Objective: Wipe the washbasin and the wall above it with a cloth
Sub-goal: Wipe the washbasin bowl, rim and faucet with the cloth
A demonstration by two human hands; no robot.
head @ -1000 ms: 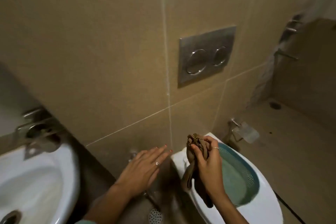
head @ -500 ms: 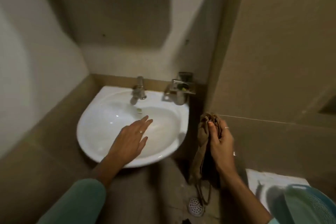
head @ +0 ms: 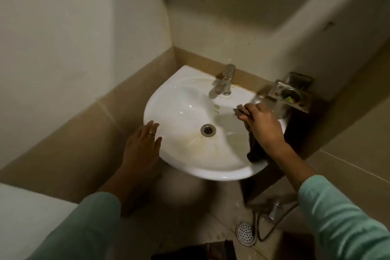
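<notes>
The right hand presses a bunched brown cloth against the right inner slope of the washbasin, its tail draped over the near right rim; the left hand lies flat and empty at the left rim. A far sweep could catch the tap or the metal holder beside the knuckles. Open room lies leftward across the bowl toward the drain, with bare wall above.

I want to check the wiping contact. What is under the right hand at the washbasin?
Under the right hand lies the brown cloth, pressed on the washbasin at its right side. Its ends stick out; the middle part and the basin surface beneath are covered.
</notes>
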